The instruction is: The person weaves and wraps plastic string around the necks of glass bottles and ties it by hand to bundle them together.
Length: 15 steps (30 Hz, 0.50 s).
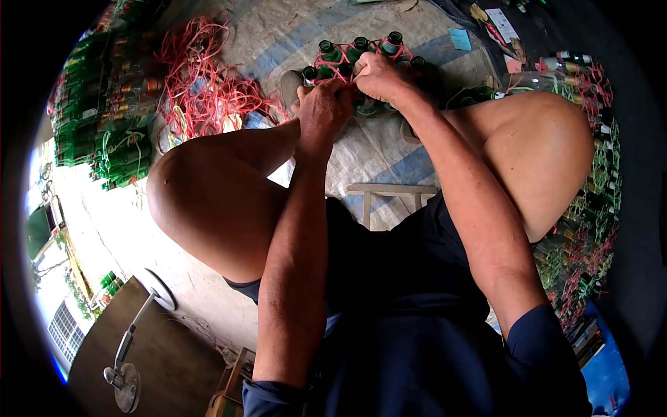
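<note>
Several green glass bottles [360, 46] stand in a tight bunch on the floor between my feet, with red plastic string [375, 46] looped round their necks. At the near side of the bunch, my left hand [324, 105] is closed on a strand of this string. My right hand [379, 76] pinches the string just beside it, knuckles up, close over the bottle necks. The fingertips of both hands almost meet, and the exact crossing of the strands there is too small to make out. The lower parts of the nearest bottles are partly hidden by my hands.
A heap of loose red string [208, 83] lies to the left. Beyond it are stacked green bottles [111, 118]; more tied bottles [590, 174] line the right. A small wooden stool [391, 189] stands between my legs. A blue slip of paper [459, 39] lies farther off.
</note>
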### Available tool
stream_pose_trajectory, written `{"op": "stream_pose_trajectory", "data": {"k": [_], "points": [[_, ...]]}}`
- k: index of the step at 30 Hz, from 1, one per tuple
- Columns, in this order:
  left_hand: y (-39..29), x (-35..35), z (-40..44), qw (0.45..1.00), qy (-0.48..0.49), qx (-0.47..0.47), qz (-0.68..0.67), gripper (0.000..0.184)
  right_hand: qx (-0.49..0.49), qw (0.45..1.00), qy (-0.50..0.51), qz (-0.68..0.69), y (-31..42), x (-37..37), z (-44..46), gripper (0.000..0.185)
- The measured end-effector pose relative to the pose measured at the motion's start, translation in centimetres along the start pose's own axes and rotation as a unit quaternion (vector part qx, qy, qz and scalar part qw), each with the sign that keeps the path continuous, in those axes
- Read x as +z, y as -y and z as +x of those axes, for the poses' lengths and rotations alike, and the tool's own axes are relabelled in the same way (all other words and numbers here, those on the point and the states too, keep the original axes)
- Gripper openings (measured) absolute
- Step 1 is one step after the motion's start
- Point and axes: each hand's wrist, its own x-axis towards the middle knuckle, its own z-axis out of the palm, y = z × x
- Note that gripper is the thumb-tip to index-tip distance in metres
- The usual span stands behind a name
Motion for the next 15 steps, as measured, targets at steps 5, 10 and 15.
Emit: {"op": "stream_pose_trajectory", "data": {"k": [5,10,15], "points": [[-0.2,0.3,-0.1,0.999,-0.034,0.007,-0.013,0.021,-0.006,1.000,0.008,-0.001,0.0,-0.1,0.1,0.018],[-0.5,-0.3,-0.1,0.997,-0.051,0.044,-0.027,0.019,-0.020,0.999,-0.029,-0.009,0.7,-0.4,-1.1,0.017],[-0.1,-0.5,0.1,0.994,-0.025,0.026,-0.105,0.018,-0.114,0.991,-0.051,0.049,-0.2,0.1,-1.7,0.014]]}}
